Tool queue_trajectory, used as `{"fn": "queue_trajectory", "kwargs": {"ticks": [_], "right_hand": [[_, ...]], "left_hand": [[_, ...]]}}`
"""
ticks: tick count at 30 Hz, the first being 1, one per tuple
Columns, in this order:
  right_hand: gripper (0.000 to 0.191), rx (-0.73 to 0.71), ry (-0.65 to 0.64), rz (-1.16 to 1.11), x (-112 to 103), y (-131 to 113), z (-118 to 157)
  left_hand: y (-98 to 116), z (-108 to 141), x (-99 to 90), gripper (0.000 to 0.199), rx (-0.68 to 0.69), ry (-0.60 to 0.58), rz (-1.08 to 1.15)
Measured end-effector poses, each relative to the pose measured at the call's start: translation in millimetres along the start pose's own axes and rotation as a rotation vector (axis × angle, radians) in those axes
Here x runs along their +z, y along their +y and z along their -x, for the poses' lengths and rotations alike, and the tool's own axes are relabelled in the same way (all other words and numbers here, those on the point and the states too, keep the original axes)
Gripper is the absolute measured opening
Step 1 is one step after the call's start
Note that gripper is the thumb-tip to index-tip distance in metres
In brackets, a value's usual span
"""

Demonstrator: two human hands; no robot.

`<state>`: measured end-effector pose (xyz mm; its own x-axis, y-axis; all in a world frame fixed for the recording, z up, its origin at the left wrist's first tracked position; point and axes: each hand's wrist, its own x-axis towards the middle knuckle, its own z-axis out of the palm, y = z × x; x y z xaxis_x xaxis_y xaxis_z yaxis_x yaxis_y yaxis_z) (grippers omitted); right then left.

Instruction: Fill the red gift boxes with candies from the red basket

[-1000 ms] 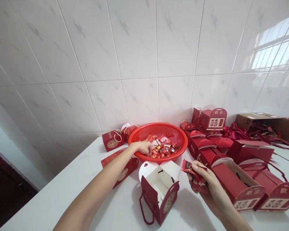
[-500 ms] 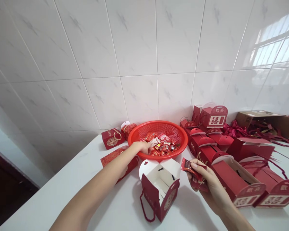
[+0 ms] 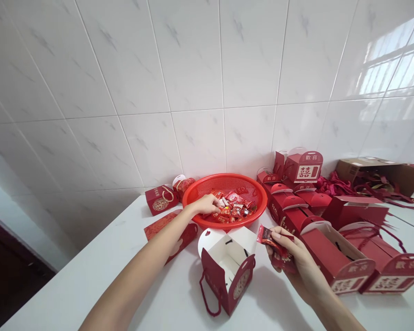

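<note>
My left hand is inside a red plastic basket, its fingers bent down and drawn together over wrapped candies. Whatever its fingertips pinch is hidden. My right hand is closed around several red candy packets, held just right of an open gift box. That dark red box stands on the white table in front of the basket, flaps up and a cord handle hanging at its left. Its pale inside shows dark cord ends in the walls.
Several red gift boxes crowd the right side, some stacked by the tiled wall. A cardboard carton with dark red ribbons stands at the far right. Left of the basket are a small red box and a patterned red box.
My left hand has shifted slightly up within the basket and its fingers now bend over the candies. My right hand still holds its packets in nearly the same place.
</note>
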<state>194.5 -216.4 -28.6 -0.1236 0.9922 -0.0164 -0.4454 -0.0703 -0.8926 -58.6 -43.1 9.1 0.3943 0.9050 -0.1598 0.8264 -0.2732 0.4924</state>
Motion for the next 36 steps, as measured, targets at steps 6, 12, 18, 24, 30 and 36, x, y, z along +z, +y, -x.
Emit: {"fn": "queue_trajectory", "kwargs": {"ticks": [6,12,18,24,30,36], "right_hand": [[0.039,0.001,0.001,-0.008,0,-1,0],[0.038,0.006,0.001,-0.012,0,0,-1],[0.038,0.006,0.029,0.002,-4,2,-3],[0.038,0.001,0.026,0.005,-4,2,-3],[0.037,-0.015,0.007,-0.002,-2,0,-2],[0.036,0.0,0.001,-0.001,-3,1,-1]], "left_hand": [[4,2,-1.2,0.012,-0.006,0.158,0.034],[37,-5,1.2,0.029,0.175,-0.096,0.025],[80,-21,30.9,0.071,0.117,-0.356,-0.392],[70,-31,33.1,0.026,-0.042,-0.316,-0.435],[35,-26,5.7,0.02,-0.067,-0.27,-0.226],[14,-20,-5.7,0.021,-0.009,-0.09,0.084]]}}
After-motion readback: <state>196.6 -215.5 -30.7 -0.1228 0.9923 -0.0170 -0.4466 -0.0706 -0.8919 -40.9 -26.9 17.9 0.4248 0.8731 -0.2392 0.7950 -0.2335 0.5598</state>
